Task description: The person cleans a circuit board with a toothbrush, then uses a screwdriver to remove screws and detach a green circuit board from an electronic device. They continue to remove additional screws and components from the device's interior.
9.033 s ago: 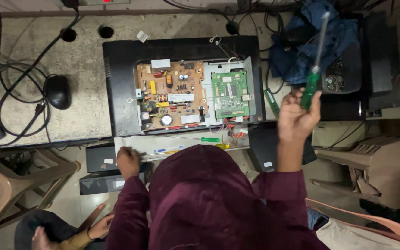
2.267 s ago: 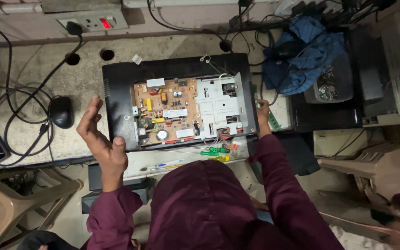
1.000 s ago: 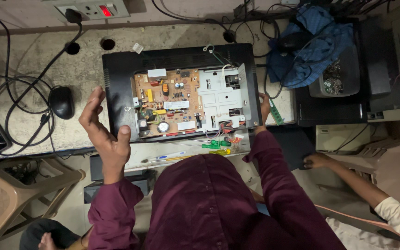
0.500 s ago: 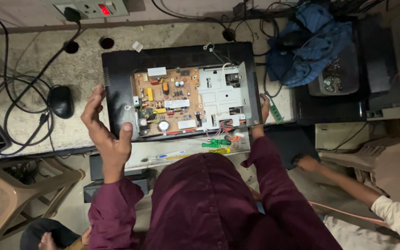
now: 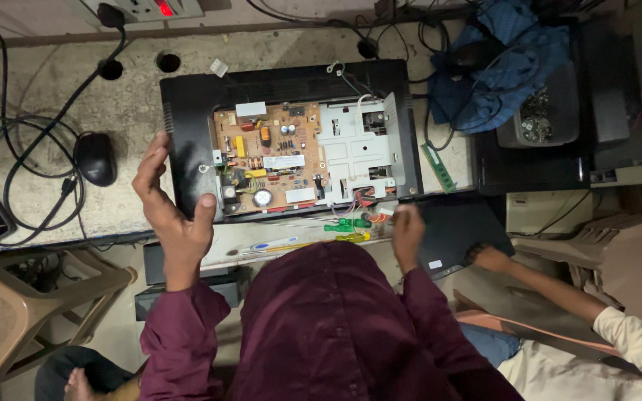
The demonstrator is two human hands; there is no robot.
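So the opened-up monitor (image 5: 291,141) is lying face down on the concrete bench (image 5: 31,96) right in front of me, back cover off. You can see the tan power board (image 5: 265,167) on the left half and the bare metal shield plate (image 5: 354,145) on the right half, both sitting inside the black casing.

My left hand (image 5: 172,204) is on the left edge of the casing, fingers spread open along the side and thumb pressed on the front lip, so it's gripping the frame loosely rather than clamped shut. My right hand (image 5: 408,230) is down at the near right corner of the casing, by the little bundle of red wires (image 5: 369,200). It's blurry and I honestly can't tell if the fingers are closed on anything.

Just below the casing there's a green-handled screwdriver (image 5: 347,223) and a yellow one (image 5: 351,238) lying on the front ledge, between my hands.

Further out: a black mouse (image 5: 96,158) with its cables off to the left, a blue cloth (image 5: 503,63) heaped at the top right, and a small tray of screws (image 5: 540,119) beside it. Someone else's hand (image 5: 488,258) is resting on a dark panel (image 5: 458,230) to my right.
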